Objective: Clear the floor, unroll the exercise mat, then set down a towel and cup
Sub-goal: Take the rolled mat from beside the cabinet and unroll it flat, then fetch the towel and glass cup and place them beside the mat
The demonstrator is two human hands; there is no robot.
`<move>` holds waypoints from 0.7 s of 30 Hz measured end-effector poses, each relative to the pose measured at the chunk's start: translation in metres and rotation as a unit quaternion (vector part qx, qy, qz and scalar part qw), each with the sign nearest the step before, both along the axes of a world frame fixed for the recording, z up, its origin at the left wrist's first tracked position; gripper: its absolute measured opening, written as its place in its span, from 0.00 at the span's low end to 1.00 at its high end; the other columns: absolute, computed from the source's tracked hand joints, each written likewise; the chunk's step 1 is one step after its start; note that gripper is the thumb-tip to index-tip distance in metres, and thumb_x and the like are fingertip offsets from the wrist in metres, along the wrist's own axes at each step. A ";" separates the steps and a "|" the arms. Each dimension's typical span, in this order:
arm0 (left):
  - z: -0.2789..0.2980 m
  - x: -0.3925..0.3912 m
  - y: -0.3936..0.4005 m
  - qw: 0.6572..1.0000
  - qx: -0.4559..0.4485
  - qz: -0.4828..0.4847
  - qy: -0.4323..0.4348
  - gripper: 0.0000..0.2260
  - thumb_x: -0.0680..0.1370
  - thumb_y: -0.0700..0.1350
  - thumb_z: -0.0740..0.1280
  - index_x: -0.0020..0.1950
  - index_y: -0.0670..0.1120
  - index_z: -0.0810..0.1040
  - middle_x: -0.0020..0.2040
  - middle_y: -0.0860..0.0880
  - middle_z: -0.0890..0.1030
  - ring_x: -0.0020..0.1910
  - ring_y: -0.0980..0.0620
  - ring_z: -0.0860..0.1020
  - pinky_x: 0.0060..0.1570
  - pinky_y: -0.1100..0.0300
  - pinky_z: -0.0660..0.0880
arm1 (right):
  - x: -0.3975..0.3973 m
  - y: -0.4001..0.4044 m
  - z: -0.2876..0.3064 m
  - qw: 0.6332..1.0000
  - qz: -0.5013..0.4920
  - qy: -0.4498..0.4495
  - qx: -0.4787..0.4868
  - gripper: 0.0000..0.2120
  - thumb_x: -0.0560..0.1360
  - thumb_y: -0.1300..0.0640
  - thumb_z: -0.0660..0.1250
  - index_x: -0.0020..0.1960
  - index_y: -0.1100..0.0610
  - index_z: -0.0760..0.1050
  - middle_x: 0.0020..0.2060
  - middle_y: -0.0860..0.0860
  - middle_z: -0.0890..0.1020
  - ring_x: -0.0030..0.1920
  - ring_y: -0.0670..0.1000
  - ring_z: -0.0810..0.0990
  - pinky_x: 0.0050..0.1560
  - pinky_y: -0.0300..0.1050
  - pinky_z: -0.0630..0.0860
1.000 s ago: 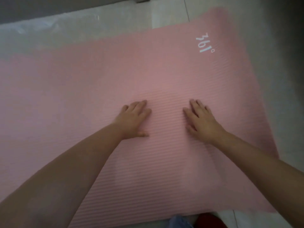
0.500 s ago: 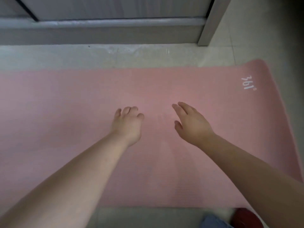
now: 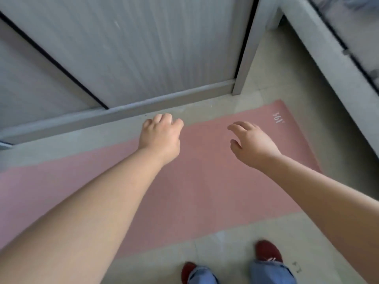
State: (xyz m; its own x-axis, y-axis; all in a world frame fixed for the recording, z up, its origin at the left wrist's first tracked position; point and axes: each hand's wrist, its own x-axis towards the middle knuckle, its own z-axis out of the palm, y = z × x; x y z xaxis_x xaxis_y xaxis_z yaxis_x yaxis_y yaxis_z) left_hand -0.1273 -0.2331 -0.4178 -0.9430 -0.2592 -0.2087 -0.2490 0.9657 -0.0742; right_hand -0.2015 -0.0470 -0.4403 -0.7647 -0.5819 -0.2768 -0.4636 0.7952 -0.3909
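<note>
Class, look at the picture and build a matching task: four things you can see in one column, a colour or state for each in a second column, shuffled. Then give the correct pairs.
Column one:
1. exercise mat
2. shoes
3. left hand
4. white logo

Column two:
A. dark red
B. unrolled flat on the floor
C. printed near the mat's far right corner
D. held above the mat, fingers loosely curled, holding nothing

Pairs: 1-B, 2-A, 3-D, 4-C

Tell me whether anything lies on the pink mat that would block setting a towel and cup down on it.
Nothing visible does. The pink exercise mat lies unrolled and flat on the floor, its visible surface bare. The left hand and right hand hang above it holding nothing. No towel or cup is in view.
</note>
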 end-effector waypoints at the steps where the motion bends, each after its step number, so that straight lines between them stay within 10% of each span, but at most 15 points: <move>1: 0.008 -0.001 0.002 1.000 0.008 0.001 0.006 0.12 0.75 0.42 0.61 0.58 0.44 0.73 0.60 0.43 0.73 0.63 0.42 0.68 0.58 0.52 0.67 | 0.000 0.000 0.009 1.000 -0.002 0.000 0.006 0.21 0.76 0.59 0.58 0.69 0.57 0.65 0.69 0.54 0.69 0.69 0.57 0.65 0.65 0.48 0.66; 21: 0.317 0.172 -0.041 0.947 -0.086 0.295 0.098 0.14 0.76 0.41 0.59 0.61 0.43 0.74 0.59 0.42 0.74 0.60 0.41 0.71 0.55 0.52 0.70 | 0.080 -0.160 0.354 0.926 0.351 0.116 -0.075 0.22 0.76 0.58 0.58 0.69 0.58 0.64 0.70 0.56 0.68 0.70 0.58 0.64 0.69 0.52 0.64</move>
State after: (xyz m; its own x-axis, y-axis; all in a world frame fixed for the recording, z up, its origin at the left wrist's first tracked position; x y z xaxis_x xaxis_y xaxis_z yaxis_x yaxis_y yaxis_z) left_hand 0.0443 -0.2737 -0.1008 -0.6395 -0.7673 0.0481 -0.7667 0.6319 -0.1135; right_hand -0.1214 -0.2074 -0.0868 -0.2116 -0.9769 -0.0289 -0.9313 0.2105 -0.2972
